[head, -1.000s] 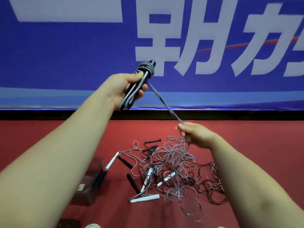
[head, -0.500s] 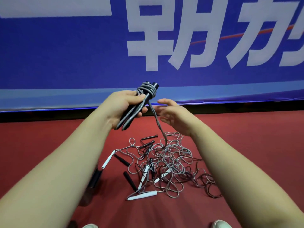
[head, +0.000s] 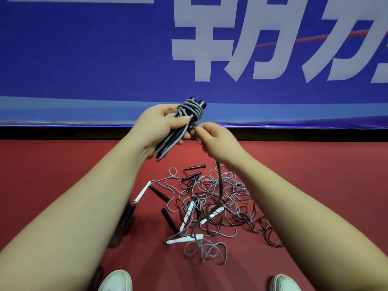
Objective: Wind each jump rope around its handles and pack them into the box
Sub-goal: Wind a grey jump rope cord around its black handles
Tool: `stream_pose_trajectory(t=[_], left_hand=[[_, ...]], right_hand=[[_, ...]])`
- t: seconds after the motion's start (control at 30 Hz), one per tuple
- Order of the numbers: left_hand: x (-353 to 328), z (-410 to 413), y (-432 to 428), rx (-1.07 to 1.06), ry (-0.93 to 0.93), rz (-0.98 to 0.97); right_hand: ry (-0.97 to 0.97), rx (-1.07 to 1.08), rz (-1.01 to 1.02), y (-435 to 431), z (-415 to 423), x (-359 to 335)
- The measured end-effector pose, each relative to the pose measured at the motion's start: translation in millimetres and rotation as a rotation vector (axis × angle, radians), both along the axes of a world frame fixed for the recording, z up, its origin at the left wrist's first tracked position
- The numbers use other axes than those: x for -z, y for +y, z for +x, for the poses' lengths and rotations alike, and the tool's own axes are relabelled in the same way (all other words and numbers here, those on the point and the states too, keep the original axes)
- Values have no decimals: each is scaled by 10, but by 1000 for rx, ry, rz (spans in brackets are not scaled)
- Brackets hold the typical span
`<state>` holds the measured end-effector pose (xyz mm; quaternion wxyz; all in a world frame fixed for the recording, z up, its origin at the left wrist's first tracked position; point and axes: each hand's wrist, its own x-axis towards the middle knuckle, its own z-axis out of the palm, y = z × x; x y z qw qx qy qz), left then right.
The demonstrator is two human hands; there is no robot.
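My left hand (head: 159, 124) grips a pair of black jump-rope handles (head: 174, 137) held together, with grey rope coiled (head: 191, 109) around their upper end. My right hand (head: 216, 139) pinches the loose grey rope just below the coils, close to the left thumb. That rope's tail (head: 219, 181) hangs down from the right hand into a tangled pile of ropes (head: 212, 204) on the red floor. Black and white handles lie in the pile. A dark box (head: 127, 215) shows partly behind my left forearm.
A blue banner with large white characters (head: 210, 49) stands along the far edge of the red floor (head: 315, 175). My two white shoes (head: 117, 280) sit at the bottom edge, below the pile.
The bundle came down from high up to chest level. My right hand moved from holding the rope far below, opened beside the coils, and now pinches the rope right under them.
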<state>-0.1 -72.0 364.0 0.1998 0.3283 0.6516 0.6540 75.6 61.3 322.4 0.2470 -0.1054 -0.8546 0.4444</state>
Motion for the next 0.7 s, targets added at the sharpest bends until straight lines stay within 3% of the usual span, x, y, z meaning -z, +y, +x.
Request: stream_pose_trajectory(t=[0.17, 0.3, 0.37, 0.5, 0.63, 0.7], left_hand=[[204, -151, -14, -153, 183, -122], [305, -170, 50, -333, 552, -330], [318, -163, 81, -368, 610, -340], [374, -219, 52, -413, 662, -388], [445, -221, 31, -401, 749, -444], [458, -198, 53, -373, 825, -492]], right_hand=[[-261, -46, 63, 0, 51, 3], [-496, 75, 534, -113, 19, 43], [-489, 185, 621, -172, 10, 89], [-533, 154, 445, -137, 12, 111], [-592, 44, 474, -119, 106, 75], [-537, 28, 310, -134, 149, 9]])
